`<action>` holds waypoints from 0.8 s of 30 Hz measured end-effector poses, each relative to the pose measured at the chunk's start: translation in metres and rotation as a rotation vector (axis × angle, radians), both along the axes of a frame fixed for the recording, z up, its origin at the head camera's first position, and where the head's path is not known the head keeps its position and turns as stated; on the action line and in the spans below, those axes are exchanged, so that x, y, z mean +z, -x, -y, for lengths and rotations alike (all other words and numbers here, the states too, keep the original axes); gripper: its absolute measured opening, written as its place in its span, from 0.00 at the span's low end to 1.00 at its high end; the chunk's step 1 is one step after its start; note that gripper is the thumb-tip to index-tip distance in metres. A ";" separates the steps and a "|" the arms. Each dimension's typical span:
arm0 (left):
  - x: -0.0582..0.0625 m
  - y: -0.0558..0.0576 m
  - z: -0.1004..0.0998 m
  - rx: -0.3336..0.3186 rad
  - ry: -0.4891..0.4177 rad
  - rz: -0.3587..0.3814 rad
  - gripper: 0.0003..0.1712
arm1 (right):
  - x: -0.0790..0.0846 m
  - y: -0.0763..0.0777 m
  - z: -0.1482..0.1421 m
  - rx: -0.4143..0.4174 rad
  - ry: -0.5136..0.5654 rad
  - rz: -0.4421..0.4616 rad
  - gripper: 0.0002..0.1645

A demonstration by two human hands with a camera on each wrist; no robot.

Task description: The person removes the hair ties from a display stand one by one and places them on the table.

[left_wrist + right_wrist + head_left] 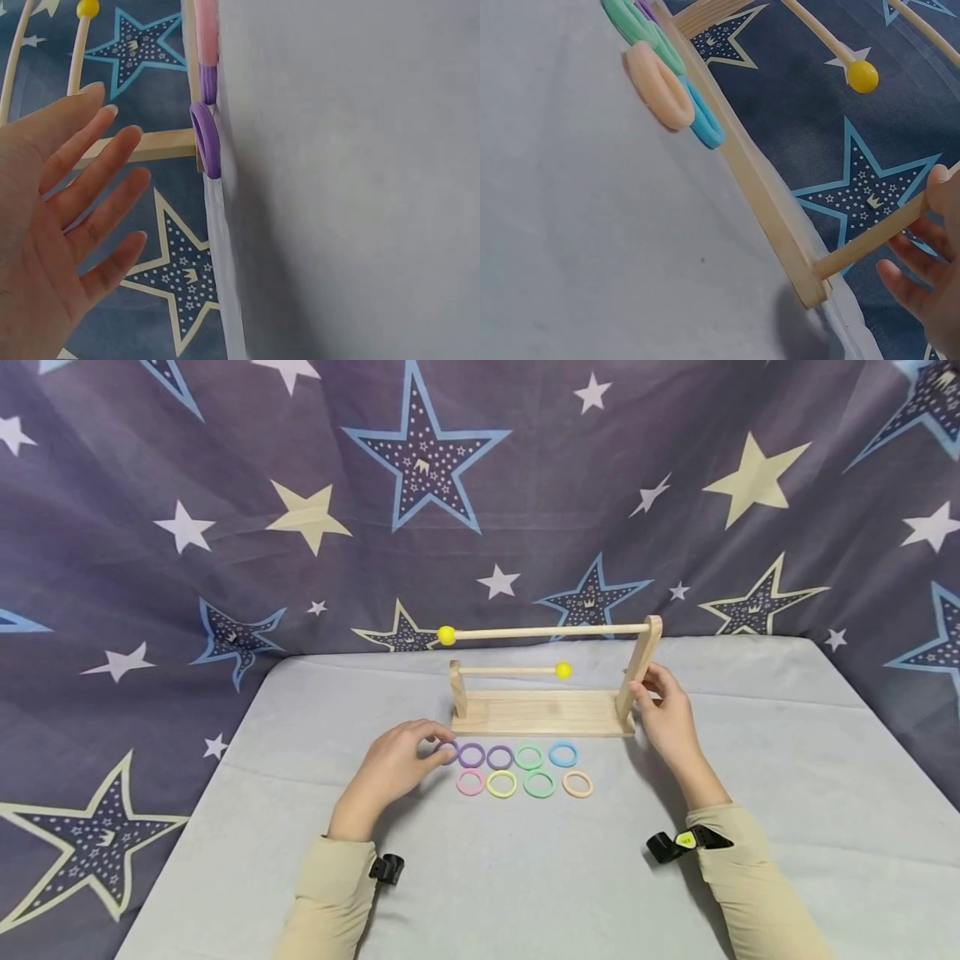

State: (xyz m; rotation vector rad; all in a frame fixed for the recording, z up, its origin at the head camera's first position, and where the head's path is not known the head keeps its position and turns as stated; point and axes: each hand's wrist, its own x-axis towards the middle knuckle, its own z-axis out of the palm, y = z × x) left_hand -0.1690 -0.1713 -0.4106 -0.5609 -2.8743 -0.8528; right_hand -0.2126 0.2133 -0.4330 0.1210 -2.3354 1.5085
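A wooden stand (517, 718) has a tall right post (647, 647) and a short left post (457, 685). Each post carries a horizontal rod tipped with a yellow ball. My right hand (670, 718) grips the tall post from the right, the thumb (937, 180) in front and fingers behind. Before the base lie several coloured hair ties in two rows. My left hand (397, 764) is at the leftmost purple hair tie (447, 750). In the left wrist view its fingers (105, 169) are spread and nearly straight, with that purple tie (210, 142) beyond them.
The back row continues with purple, green and blue hair ties (564, 754). Pink, yellow (502, 784), green and peach (577, 784) ones make up the front row. A grey cloth (525, 877) covers the table, and a star-patterned curtain (247, 460) hangs behind.
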 end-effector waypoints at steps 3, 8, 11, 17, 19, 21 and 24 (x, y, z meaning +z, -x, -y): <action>0.000 0.000 -0.004 0.005 -0.005 -0.033 0.16 | 0.001 -0.001 -0.002 -0.008 -0.006 0.001 0.26; 0.001 -0.003 -0.006 0.021 0.038 -0.100 0.23 | 0.002 -0.003 -0.002 -0.012 -0.006 0.010 0.26; 0.002 -0.006 -0.004 0.051 0.068 -0.135 0.27 | 0.005 -0.004 0.001 0.003 -0.009 0.019 0.26; 0.004 -0.012 -0.005 0.113 0.091 -0.189 0.29 | 0.010 -0.003 -0.001 0.034 -0.064 0.044 0.28; 0.004 -0.013 -0.007 0.133 0.105 -0.198 0.30 | 0.013 -0.004 -0.005 0.033 -0.084 0.040 0.29; 0.005 -0.013 -0.009 0.148 0.114 -0.208 0.31 | 0.017 -0.006 -0.009 0.025 -0.106 0.030 0.28; 0.008 -0.013 -0.012 0.163 0.130 -0.222 0.32 | 0.022 -0.012 -0.016 0.013 -0.133 0.002 0.26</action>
